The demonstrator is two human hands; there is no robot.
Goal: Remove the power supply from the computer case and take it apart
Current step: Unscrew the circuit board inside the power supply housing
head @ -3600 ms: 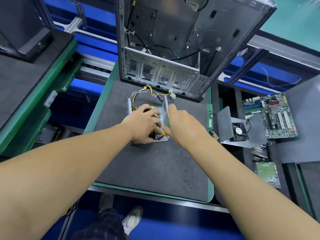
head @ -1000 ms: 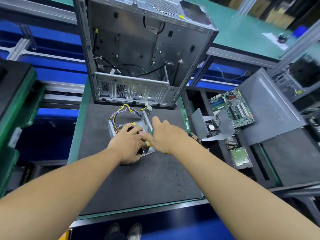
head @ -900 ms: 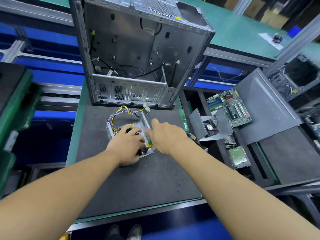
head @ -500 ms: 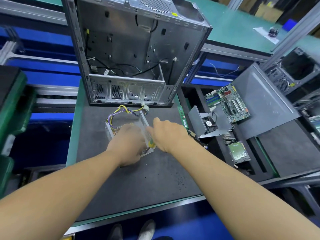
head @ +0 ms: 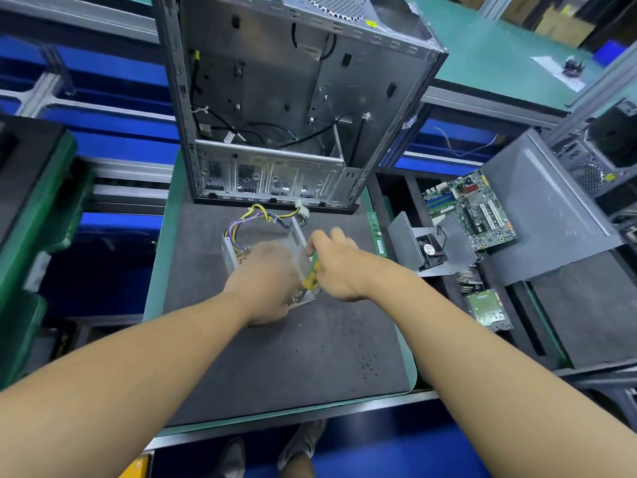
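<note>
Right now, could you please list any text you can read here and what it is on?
None can be read.
Fan sticker: too small.
Motherboard print: too small.
Drive label: blurred.
Yellow sticker on case: too small.

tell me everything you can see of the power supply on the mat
The power supply is an open-topped box of silver sheet metal with perforated walls, lying on the dark mat before the computer case. Yellow and purple wires loop from its far end to a white connector. The left hand covers its top; the right hand holds a screwdriver at its right wall.
</note>
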